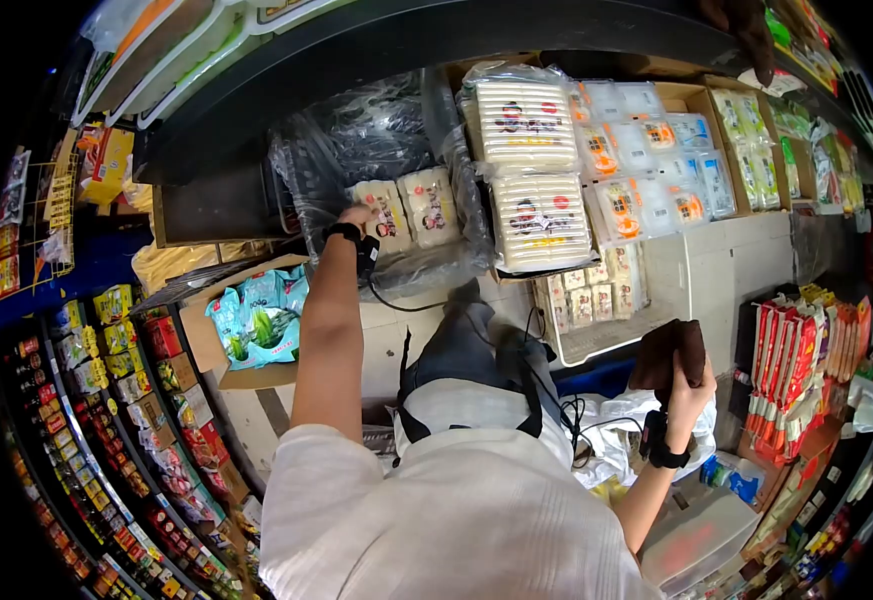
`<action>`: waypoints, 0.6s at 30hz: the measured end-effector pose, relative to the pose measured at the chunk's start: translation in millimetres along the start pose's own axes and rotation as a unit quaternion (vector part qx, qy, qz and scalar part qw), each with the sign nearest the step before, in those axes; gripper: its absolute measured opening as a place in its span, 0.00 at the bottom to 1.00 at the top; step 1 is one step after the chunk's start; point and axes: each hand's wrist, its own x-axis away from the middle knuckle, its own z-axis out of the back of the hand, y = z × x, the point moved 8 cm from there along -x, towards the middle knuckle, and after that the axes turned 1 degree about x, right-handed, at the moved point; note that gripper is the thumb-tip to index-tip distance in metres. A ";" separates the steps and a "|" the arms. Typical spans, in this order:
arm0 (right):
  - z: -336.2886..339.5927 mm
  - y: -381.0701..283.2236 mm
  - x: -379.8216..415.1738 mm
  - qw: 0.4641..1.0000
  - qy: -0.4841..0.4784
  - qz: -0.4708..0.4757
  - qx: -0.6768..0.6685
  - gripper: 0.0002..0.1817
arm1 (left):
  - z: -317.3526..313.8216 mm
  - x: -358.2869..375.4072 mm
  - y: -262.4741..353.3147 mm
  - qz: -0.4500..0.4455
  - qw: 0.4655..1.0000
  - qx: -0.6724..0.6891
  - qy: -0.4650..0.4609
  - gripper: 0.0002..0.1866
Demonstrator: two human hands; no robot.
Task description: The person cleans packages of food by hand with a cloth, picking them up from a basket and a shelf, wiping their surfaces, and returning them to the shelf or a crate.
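Observation:
My left hand [357, 215], with a black strap on its wrist, is closed at the left edge of a white printed package [384, 218]. A second white package [429, 207] lies beside it in a box lined with clear plastic [316, 180]. My right hand [691, 400] is raised at the right and pinches a dark brown, cloth-like item [668, 355]. Between my hands, stacked white packs [526, 125] stand in a carton, with a white crate [671, 300] of smaller packs below.
An open carton of teal bags [261, 315] is at the left. Stocked shelves [106, 430] curve along the left side. Red packets [781, 370] hang at the right. A loose cable [406, 308] crosses by my legs. What looks like another person's hand [746, 40] shows at the top right.

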 end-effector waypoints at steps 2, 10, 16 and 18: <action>-12.3 -12.4 -2.3 0.999 -0.041 0.022 0.019 0.07 | -5.1 -22.1 -43.3 0.074 0.951 0.300 -0.034 0.15; -33.3 -15.0 -14.7 0.998 -0.066 0.008 0.008 0.06 | 10.5 61.1 33.9 0.127 0.960 0.051 0.244 0.42; -49.7 -26.4 -24.2 0.995 -0.086 0.036 0.020 0.05 | -22.8 151.8 186.4 -0.201 0.969 -0.043 0.138 0.53; -54.4 -29.9 -24.8 0.995 -0.090 0.038 0.020 0.05 | -43.2 142.3 188.8 -0.153 0.976 -0.104 0.116 0.55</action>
